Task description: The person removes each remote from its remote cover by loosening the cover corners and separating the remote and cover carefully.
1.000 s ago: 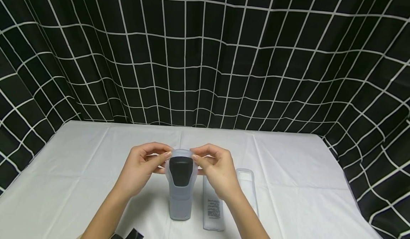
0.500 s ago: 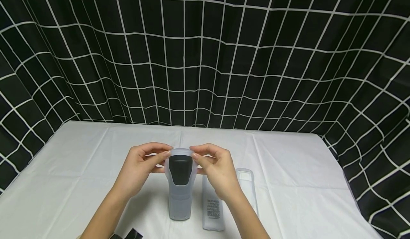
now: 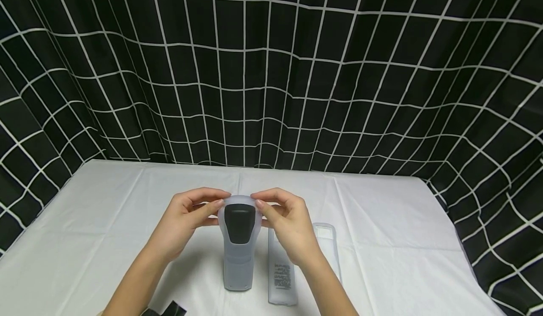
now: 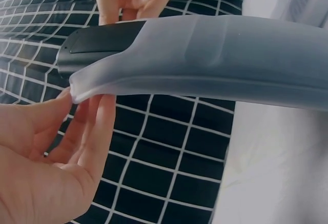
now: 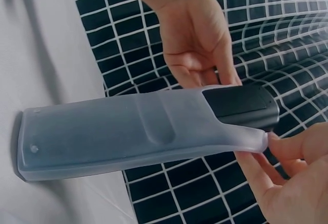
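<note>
A translucent silicone cover (image 3: pixel 239 269) stands upright, its lower end on the white cloth. Inside it is a dark device shaped like a remote control (image 3: pixel 240 224), whose dark head shows through the wide opening at the top. My left hand (image 3: pixel 185 222) pinches the cover's upper left edge between thumb and fingers. At the opposite upper edge, my right hand (image 3: pixel 290 224) pinches it the same way. In the right wrist view the dark head (image 5: pixel 243 106) is bare at the opening, while the cover's corner (image 5: pixel 259 141) is held at the fingertips.
Right of the held cover lies a translucent slab with printed text (image 3: pixel 282 278), partly behind the right hand. Beside it is a clear case (image 3: pixel 328 245), partly hidden by the forearm. A white cloth (image 3: pixel 407 245) covers the table; a black gridded curtain (image 3: pixel 271 71) hangs behind.
The dark head and the cover's top edge have risen slightly in the head view. Both hands keep their pinch on the cover and have barely moved.
</note>
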{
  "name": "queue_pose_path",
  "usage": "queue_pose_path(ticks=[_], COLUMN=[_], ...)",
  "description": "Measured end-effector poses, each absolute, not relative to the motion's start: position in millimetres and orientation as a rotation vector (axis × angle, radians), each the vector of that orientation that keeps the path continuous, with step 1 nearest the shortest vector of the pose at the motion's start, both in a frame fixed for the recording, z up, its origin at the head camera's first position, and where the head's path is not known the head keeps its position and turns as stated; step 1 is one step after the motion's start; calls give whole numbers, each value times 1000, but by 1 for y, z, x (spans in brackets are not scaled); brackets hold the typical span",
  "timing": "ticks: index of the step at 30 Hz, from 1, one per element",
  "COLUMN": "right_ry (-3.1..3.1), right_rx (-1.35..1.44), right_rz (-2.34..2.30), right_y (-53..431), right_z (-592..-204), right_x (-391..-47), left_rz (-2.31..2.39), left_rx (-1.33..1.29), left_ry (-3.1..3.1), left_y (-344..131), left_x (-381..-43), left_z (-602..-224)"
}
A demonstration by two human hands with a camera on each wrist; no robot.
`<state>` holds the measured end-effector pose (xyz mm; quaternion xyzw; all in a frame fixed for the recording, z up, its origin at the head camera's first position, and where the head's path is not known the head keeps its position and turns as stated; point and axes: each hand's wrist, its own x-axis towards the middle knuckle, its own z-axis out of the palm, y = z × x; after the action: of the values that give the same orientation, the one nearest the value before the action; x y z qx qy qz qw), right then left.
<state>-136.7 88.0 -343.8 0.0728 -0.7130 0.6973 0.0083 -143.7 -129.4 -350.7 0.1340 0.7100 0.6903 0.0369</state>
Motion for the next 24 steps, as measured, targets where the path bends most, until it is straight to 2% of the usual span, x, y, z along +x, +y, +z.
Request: queue_pose_path(ticks=[24], right_ry=[-2326], right_rx=[438], right_rz=[2087], right_y=[95], right_z=[-345], right_x=[-138], left_rz=[2081], left_rx=[497], left_ry=[2111], left_y=[-134], left_x=[-146], left_z=[-355])
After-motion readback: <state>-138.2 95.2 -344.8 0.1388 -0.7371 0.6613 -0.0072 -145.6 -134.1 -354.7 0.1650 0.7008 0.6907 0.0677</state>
